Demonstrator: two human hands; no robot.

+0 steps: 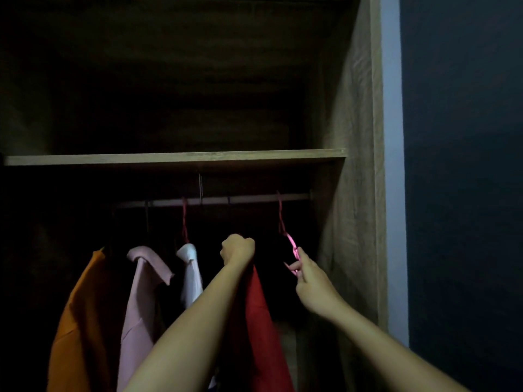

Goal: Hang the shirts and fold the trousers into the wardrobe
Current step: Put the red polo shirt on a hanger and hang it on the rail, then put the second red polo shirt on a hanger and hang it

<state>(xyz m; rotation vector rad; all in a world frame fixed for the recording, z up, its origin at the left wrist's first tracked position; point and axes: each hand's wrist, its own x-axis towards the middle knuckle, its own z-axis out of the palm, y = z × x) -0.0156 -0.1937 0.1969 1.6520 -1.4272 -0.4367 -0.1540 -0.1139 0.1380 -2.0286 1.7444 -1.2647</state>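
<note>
Inside a dim wooden wardrobe, a metal rail (243,200) runs under a shelf. On it hang an orange shirt (80,312), a pale pink shirt (141,295) and a white shirt (191,274). My left hand (237,248) is closed at the top of a red shirt (261,321), just below the rail. My right hand (310,281) pinches the lower end of a bare pink hanger (291,244) whose hook sits on the rail near its right end. The red shirt's own hanger is hidden in the dark.
A wooden shelf (175,158) crosses above the rail, with a dark compartment over it. The wardrobe's right side panel (353,193) stands close to my right hand. A dark blue wall (464,165) lies beyond it.
</note>
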